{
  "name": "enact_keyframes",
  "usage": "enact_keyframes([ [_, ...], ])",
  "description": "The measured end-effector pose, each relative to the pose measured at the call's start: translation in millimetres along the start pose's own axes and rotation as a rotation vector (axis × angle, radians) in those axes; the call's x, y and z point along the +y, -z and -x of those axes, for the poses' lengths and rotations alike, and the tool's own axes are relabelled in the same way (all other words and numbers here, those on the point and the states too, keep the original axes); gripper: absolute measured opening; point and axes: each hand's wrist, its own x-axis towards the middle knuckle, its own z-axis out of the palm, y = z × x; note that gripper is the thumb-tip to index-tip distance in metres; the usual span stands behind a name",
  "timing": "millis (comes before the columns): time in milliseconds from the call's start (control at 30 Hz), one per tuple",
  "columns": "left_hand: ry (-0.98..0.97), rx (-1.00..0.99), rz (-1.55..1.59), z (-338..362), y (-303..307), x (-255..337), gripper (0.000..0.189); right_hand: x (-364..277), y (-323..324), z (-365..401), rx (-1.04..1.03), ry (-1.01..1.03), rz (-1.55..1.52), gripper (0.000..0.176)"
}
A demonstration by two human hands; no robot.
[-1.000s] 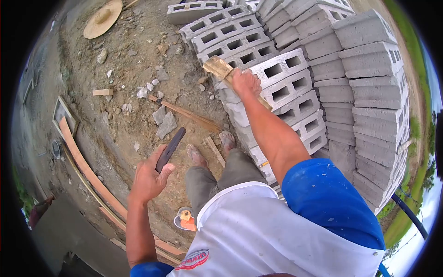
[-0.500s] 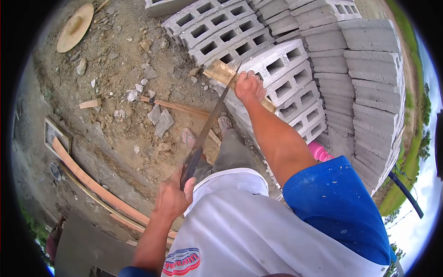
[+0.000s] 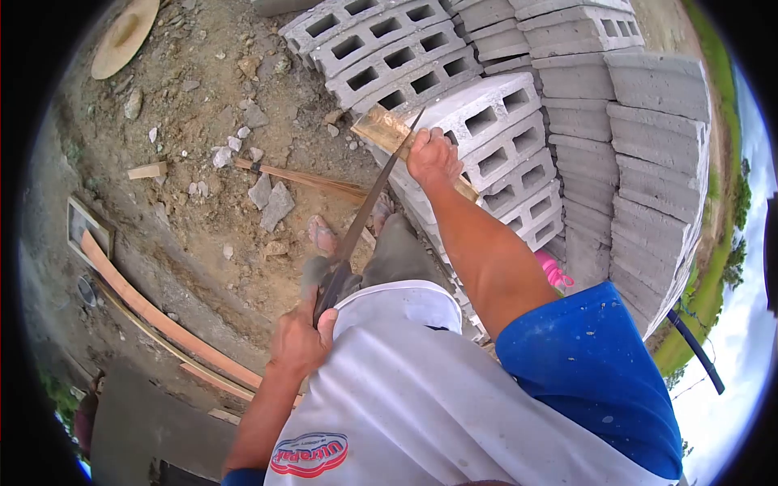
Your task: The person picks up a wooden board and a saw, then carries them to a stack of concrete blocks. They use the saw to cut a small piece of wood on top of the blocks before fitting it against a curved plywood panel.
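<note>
Stony dirt spreads out left of a tall stack of hollow concrete blocks (image 3: 583, 130), whose stepped edge runs from the top of the view down to the person's legs. The right hand (image 3: 433, 158) is closed around a piece of wood (image 3: 381, 128) that lies tilted across the corner of one white block, its pale upper end jutting past the block's edge over the ground. The left hand (image 3: 301, 340) is wrapped tight on the dark handle of a long blade (image 3: 369, 206), close against the white shirt; the blade slants up and to the right, and its tip meets the wood just beside the right hand's knuckles. Bare feet (image 3: 322, 235) stand hard against the foot of the stack. A thin slat (image 3: 300, 178) and broken stones (image 3: 271, 202) lie just ahead of the toes, a small offcut (image 3: 147, 171) farther left. Long planks (image 3: 154, 316) edge the open dirt on the left, well apart from the feet, and a straw hat (image 3: 126, 28) lies at the far top left
</note>
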Motion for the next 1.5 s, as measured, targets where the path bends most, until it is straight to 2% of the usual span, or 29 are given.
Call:
enact_keyframes([
  [100, -0.073, -0.002, 0.029, -149, -29, 41, 0.051, -2, 2, 2, -0.032, -0.027, 0.005, 0.049],
  [167, -0.056, -0.005, 0.011, -189, -29, 80, 0.053, -3, 3, 5, -0.066, -0.050, -0.001, 0.049],
  [267, -0.010, 0.008, -0.006, -129, -18, 66, 0.053, -4, 10, 4, -0.043, -0.011, -0.014, 0.049],
  [300, 0.013, 0.028, -0.070, -84, -7, 53, 0.054, -4, 11, 3, -0.033, -0.005, -0.015, 0.049],
  [367, 0.034, -0.045, 0.004, 4, 9, 13, 0.063, 1, 2, 9, -0.039, 0.011, -0.021, 0.049],
  [433, 0.053, -0.068, 0.044, 49, 15, 0, 0.065, 4, -1, 1, -0.011, 0.032, -0.032, 0.049],
  [533, -0.021, -0.026, 0.045, -23, -10, -1, 0.064, 1, 4, 1, -0.052, 0.017, -0.026, 0.048],
  [600, -0.084, 0.040, 0.063, -124, -44, 9, 0.055, 0, 7, -2, -0.052, -0.014, 0.022, 0.046],
  [633, -0.082, 0.068, 0.005, -162, -43, 38, 0.053, -1, 8, -2, -0.054, -0.017, 0.009, 0.046],
  [700, -0.082, 0.044, -0.012, -172, -37, 67, 0.055, 1, 9, 9, -0.065, -0.031, 0.000, 0.047],
  [767, -0.030, 0.012, -0.045, -139, -17, 68, 0.057, 3, 4, 10, -0.071, -0.022, -0.013, 0.048],
  [800, 0.008, -0.028, -0.070, -94, -10, 53, 0.059, -3, 6, 3, -0.066, -0.023, -0.029, 0.049],
  [833, 0.027, 0.030, 0.019, -43, -4, 34, 0.061, -3, 9, 4, -0.088, -0.034, -0.008, 0.051],
  [900, 0.126, -0.069, -0.015, 44, 7, 3, 0.059, -1, 10, 12, -0.109, -0.032, 0.010, 0.051],
  [933, 0.170, -0.085, 0.003, 60, 9, -2, 0.059, -4, 12, 7, -0.103, -0.022, 0.017, 0.051],
  [1033, 0.002, 0.029, 0.110, -13, -13, 1, 0.050, 3, -4, -2, -0.029, 0.002, 0.027, 0.051],
  [1067, 0.090, -0.096, 0.081, -68, -12, 18, 0.043, 3, -6, -3, -0.019, 0.006, 0.015, 0.050],
  [1133, 0.041, -0.135, 0.055, -166, -14, 60, 0.051, 1, -7, 1, 0.026, 0.036, -0.034, 0.050],
  [1167, -0.044, -0.085, 0.056, -194, -23, 77, 0.054, 4, -7, 4, -0.003, 0.051, -0.023, 0.051],
  [1200, -0.063, -0.038, 0.065, -194, -25, 78, 0.051, 4, -3, 2, -0.003, 0.066, -0.014, 0.052],
  [1233, -0.065, 0.006, 0.087, -179, -28, 79, 0.049, 5, -1, 5, 0.003, 0.072, -0.004, 0.052],
  [1300, 0.093, -0.076, 0.047, -102, -2, 62, 0.050, 0, -3, 4, 0.026, 0.066, -0.011, 0.053],
  [1367, 0.130, -0.058, 0.038, -14, 3, 29, 0.055, -1, -1, 2, 0.030, 0.072, 0.000, 0.053],
  [1400, 0.201, -0.124, 0.044, 24, 14, 29, 0.055, 2, -2, 6, 0.024, 0.074, 0.016, 0.053],
  [1433, 0.261, -0.179, 0.047, 40, 25, 32, 0.056, 0, -1, 5, 0.003, 0.067, 0.020, 0.053],
  [1500, 0.221, -0.121, 0.083, 18, 15, 25, 0.053, 2, -2, 2, 0.011, 0.051, 0.024, 0.053],
])
